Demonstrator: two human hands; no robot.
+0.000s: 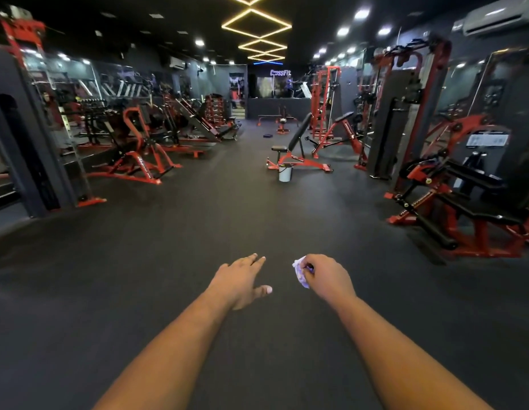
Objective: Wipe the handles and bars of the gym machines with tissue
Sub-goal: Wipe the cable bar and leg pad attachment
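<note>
Tissue crumpled in right hand grip | left hand wide, empty | bucket beside bench

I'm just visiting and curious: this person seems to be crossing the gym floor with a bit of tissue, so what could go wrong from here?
The tissue is a small crumpled wad pinched in the right hand; it may be too little for many bars and could shred.

A bucket stands on the open floor by the bench, so it could be kicked over.

The left hand is empty and open, with no spare tissue in view.
</note>
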